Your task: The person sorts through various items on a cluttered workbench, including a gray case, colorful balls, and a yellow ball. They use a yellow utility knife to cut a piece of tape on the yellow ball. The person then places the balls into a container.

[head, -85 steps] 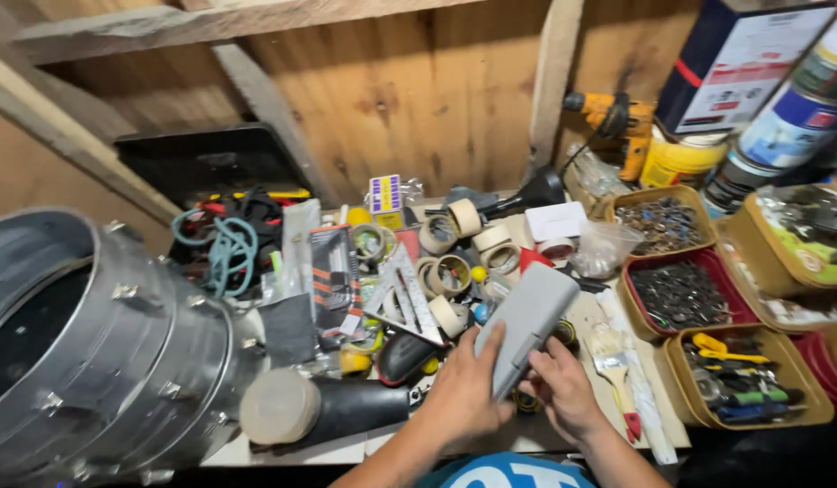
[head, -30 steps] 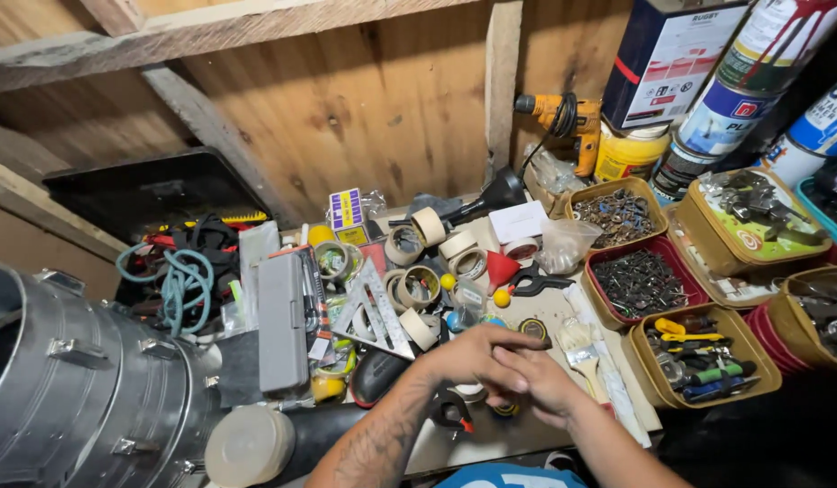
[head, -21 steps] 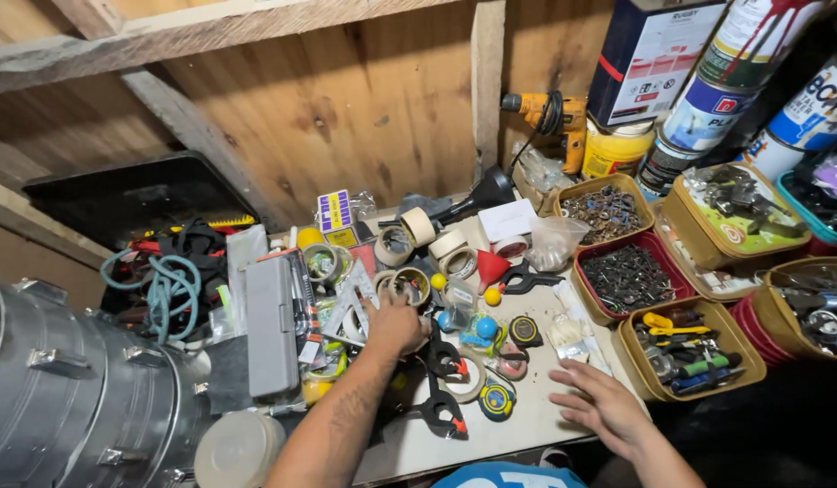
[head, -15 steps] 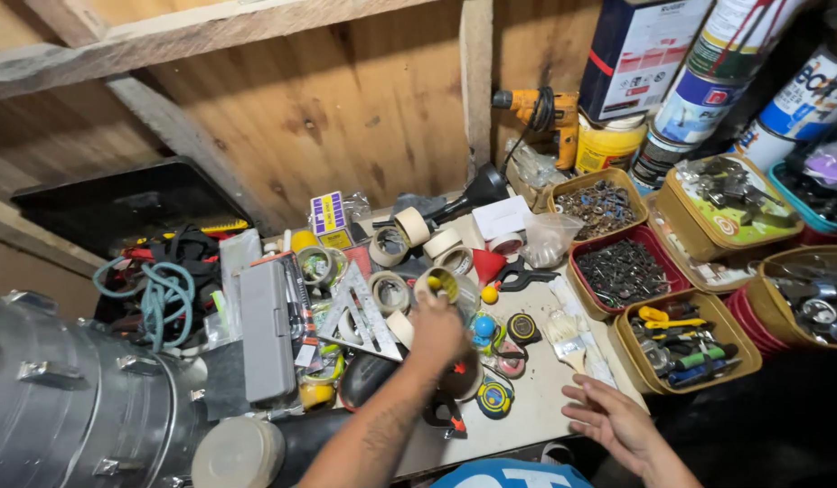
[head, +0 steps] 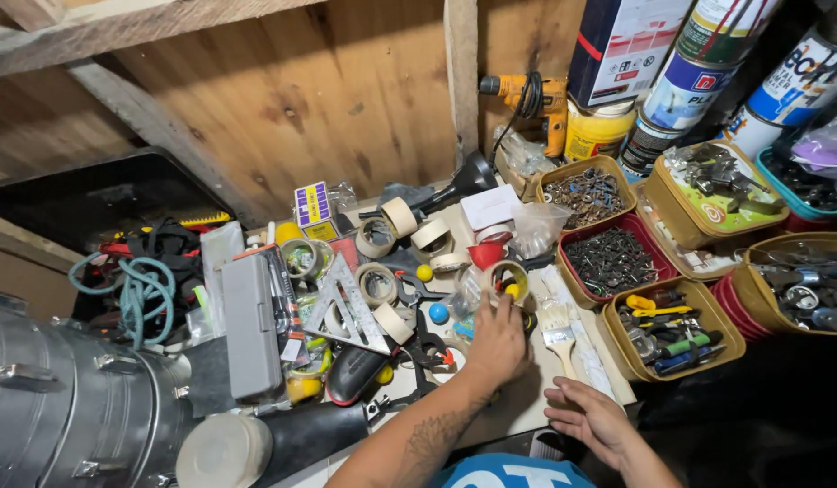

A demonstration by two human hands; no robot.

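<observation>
Tape roll (head: 507, 282) sits under the left hand's (head: 496, 339) fingertips, gripped on the cluttered table (head: 527, 411); right hand (head: 592, 417) rests open, flat beside a paintbrush (head: 558, 331).

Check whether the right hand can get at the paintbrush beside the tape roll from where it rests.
Probably yes. The right hand lies open on the table edge, and the paintbrush sits just beyond it with only bare tabletop between. The left hand on the tape roll stays to the side.
</observation>
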